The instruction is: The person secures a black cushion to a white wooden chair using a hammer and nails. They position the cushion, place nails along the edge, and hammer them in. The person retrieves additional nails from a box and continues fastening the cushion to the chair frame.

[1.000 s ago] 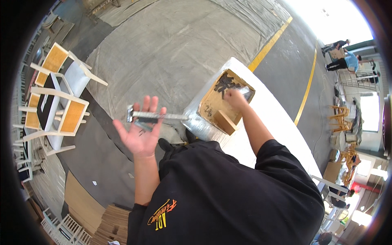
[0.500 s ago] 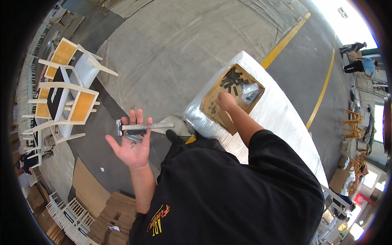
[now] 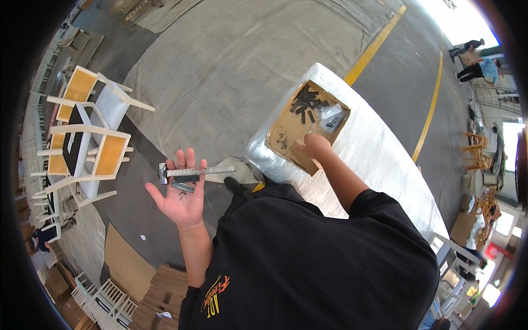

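Note:
My left hand [image 3: 184,206] is palm up with its fingers stretched out. Across the fingers it holds a hammer [image 3: 206,170], metal head toward the left. Beneath the handle a black strip [image 3: 186,179] and a small grey piece [image 3: 183,187] rest on the same hand, and a few tiny dark screw-like pieces [image 3: 182,196] lie on the palm. Over the near right side of a shallow cardboard box [image 3: 290,130], my right hand [image 3: 317,146] has its fingers curled closed; what they hold, if anything, is hidden. Black strips [image 3: 306,102] and a clear plastic bag [image 3: 331,116] lie inside the box.
The box stands on a long surface wrapped in shiny film [image 3: 379,148]. White-framed chairs [image 3: 91,135] stand at the left, and stacked cardboard [image 3: 159,291] lies at the lower left. A grey sheet [image 3: 220,71] covers the floor ahead. People [image 3: 478,69] are far off right.
My right hand has moved right and slightly nearer, from over the box's middle to its near right side. The left hand still carries the hammer and small pieces. The whole view has shifted slightly.

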Available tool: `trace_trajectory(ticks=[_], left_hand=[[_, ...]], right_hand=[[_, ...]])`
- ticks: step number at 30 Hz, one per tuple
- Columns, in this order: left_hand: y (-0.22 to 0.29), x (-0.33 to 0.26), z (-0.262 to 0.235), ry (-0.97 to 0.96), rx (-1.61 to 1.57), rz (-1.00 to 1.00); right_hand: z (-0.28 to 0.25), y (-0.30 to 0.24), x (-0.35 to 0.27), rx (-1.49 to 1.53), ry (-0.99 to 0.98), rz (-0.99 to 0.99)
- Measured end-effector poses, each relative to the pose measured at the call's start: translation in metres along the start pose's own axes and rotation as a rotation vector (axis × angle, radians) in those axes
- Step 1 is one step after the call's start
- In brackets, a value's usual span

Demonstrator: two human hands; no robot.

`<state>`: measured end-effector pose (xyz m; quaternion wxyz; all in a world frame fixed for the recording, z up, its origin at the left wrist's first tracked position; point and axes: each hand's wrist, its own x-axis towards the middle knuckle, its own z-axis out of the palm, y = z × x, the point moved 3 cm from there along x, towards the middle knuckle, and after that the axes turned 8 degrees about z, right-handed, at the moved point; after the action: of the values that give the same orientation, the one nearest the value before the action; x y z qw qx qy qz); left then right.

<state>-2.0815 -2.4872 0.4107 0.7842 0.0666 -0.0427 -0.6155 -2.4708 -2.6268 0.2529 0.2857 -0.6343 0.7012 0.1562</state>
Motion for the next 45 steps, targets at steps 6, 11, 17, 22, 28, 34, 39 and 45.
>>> trace_trajectory(ticks=[6, 11, 17, 22, 28, 34, 39, 45], left_hand=[[-0.009, 0.006, 0.006, -0.038, -0.056, -0.033], [-0.008, 0.007, 0.007, -0.011, -0.044, -0.014], [0.018, -0.001, 0.011, 0.032, -0.141, 0.093], [0.077, -0.034, -0.004, 0.070, -0.215, 0.242], [0.183, -0.079, -0.043, -0.051, -0.289, 0.436], [0.330, -0.156, -0.066, -0.044, -0.174, 0.614], [0.454, -0.199, -0.077, -0.045, -0.158, 0.794], [0.593, -0.279, -0.101, 0.152, -0.042, 1.118]], right_hand=[[0.015, -0.001, -0.032, -0.135, 0.058, 0.032], [0.020, 0.001, -0.022, -0.074, 0.062, 0.073], [-0.016, -0.003, -0.035, 0.152, 0.180, -0.036], [-0.055, -0.073, -0.060, 0.551, -0.192, -0.142], [-0.038, -0.207, -0.050, 0.457, -0.148, -0.330], [0.091, -0.319, -0.026, 0.119, -0.355, -0.333], [0.136, -0.366, -0.043, -0.559, -0.428, -0.854], [0.173, -0.536, -0.102, -0.489, -0.621, -0.641]])
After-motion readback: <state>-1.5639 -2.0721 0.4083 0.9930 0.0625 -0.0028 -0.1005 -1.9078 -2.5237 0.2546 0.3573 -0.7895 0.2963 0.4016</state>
